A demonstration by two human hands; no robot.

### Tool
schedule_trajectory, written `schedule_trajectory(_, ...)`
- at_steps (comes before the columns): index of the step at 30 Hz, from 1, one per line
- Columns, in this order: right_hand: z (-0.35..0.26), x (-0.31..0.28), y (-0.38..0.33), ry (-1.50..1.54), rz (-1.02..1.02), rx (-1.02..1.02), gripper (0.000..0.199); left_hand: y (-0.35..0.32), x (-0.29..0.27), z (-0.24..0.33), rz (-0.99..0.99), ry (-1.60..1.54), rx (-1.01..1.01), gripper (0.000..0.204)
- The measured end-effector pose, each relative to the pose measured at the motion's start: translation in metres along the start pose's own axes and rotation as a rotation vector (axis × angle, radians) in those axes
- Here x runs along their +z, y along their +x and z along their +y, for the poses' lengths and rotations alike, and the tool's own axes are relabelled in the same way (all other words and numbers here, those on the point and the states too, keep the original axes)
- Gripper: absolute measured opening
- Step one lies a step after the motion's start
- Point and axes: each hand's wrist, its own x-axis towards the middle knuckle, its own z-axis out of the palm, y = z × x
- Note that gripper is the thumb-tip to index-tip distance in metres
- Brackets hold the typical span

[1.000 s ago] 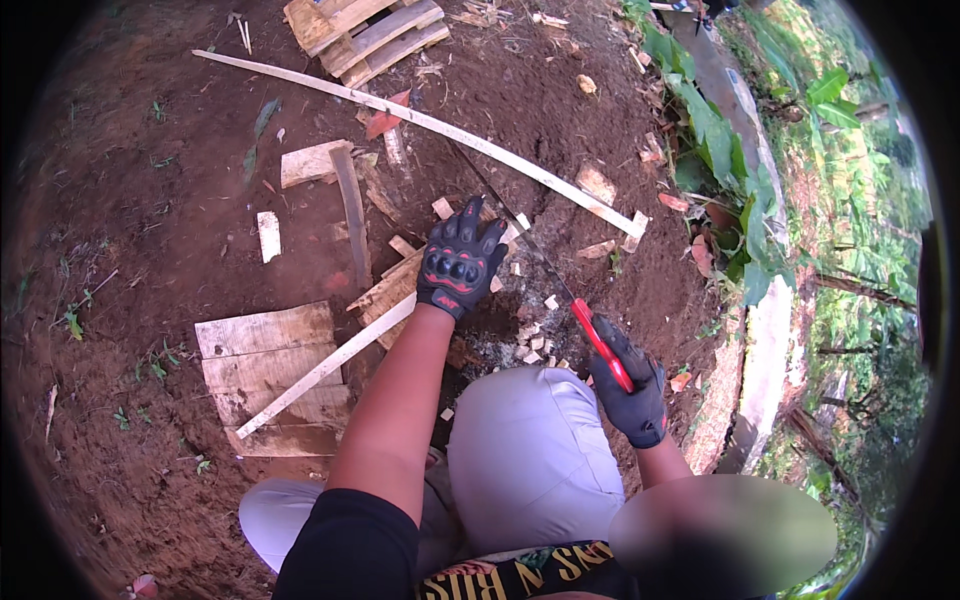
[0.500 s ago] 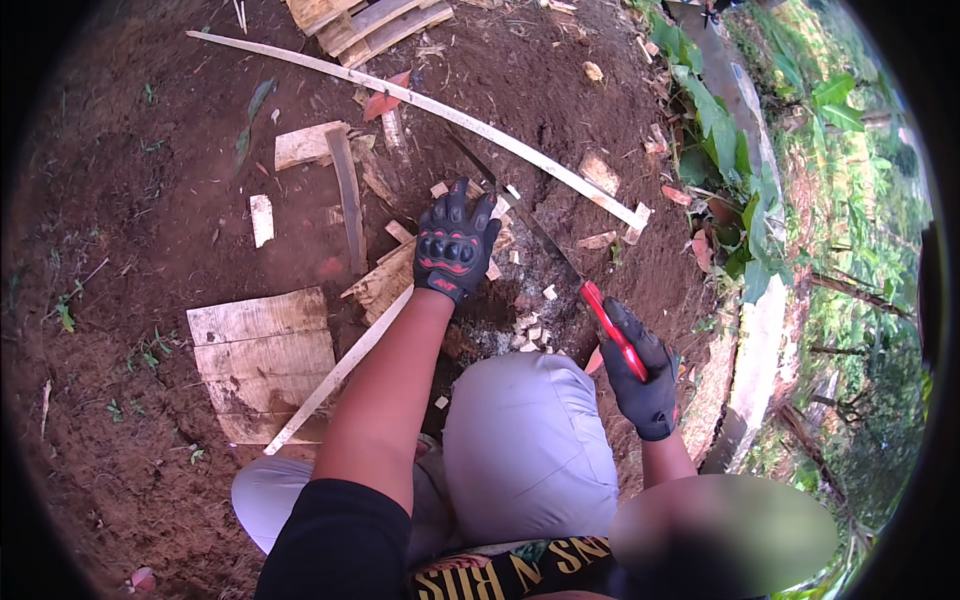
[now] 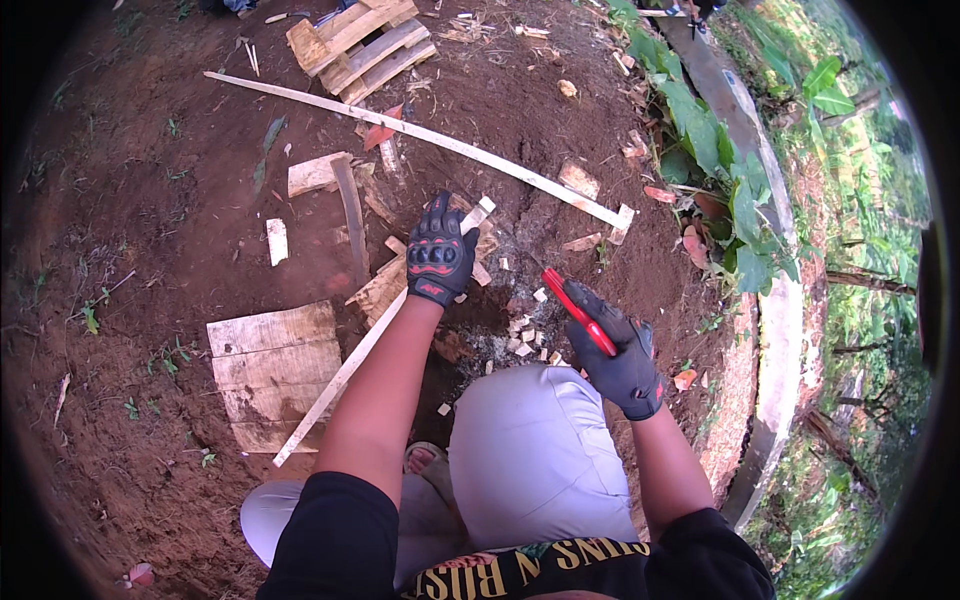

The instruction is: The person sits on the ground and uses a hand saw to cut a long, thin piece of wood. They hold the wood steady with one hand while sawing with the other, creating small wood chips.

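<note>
My left hand (image 3: 440, 250), in a black glove with red trim, holds down a long pale wooden strip (image 3: 340, 382). The strip runs slantwise under my palm, and its far end sticks out past my fingers over a rough wood block (image 3: 380, 291). Gripped in my gloved right hand (image 3: 617, 350) is a machete (image 3: 580, 313) with a red handle. Its dark blade points away and to the left, blurred and hard to make out. Several small cut wood pieces (image 3: 522, 335) lie on the soil between my hands, beyond my knee.
Another long strip (image 3: 440, 141) lies across the soil farther off. A stack of boards (image 3: 365, 45) sits at the far edge. Flat planks (image 3: 270, 370) rest at left. On the right are leafy plants (image 3: 700, 140) and a concrete edge (image 3: 775, 370).
My right hand has drawn the machete back, so its blade no longer lies by the strip's end. The strip's end now shows farther past my left hand, which stays on it.
</note>
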Motion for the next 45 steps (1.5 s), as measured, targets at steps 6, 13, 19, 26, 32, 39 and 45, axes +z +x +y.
schedule_trajectory(6,0.001,-0.004,-0.002,-0.004,-0.018,-0.006,0.052,0.0,-0.003,0.007,-0.057,0.002,-0.048,0.045)
schedule_trajectory(13,-0.017,-0.043,-0.011,-0.156,-0.107,0.025,0.045,-0.008,0.0,0.01,-0.095,0.046,-0.067,0.045)
schedule_trajectory(19,-0.029,-0.056,-0.01,-0.186,-0.086,-0.066,0.043,-0.006,0.007,0.004,-0.045,0.049,-0.043,0.045)
schedule_trajectory(26,-0.027,-0.059,-0.024,-0.196,-0.111,0.039,0.04,-0.005,0.002,0.005,-0.113,0.04,-0.043,0.049)
schedule_trajectory(32,-0.011,-0.026,-0.025,-0.024,-0.054,-0.092,0.043,-0.003,0.006,0.01,-0.024,-0.004,-0.071,0.051)
schedule_trajectory(39,-0.014,-0.026,-0.038,-0.113,0.03,0.003,0.039,-0.004,0.014,0.01,0.036,0.04,-0.067,0.049)
schedule_trajectory(45,-0.024,-0.099,-0.121,-0.302,-0.02,0.079,0.045,0.0,0.012,0.015,-0.015,0.026,-0.157,0.046)
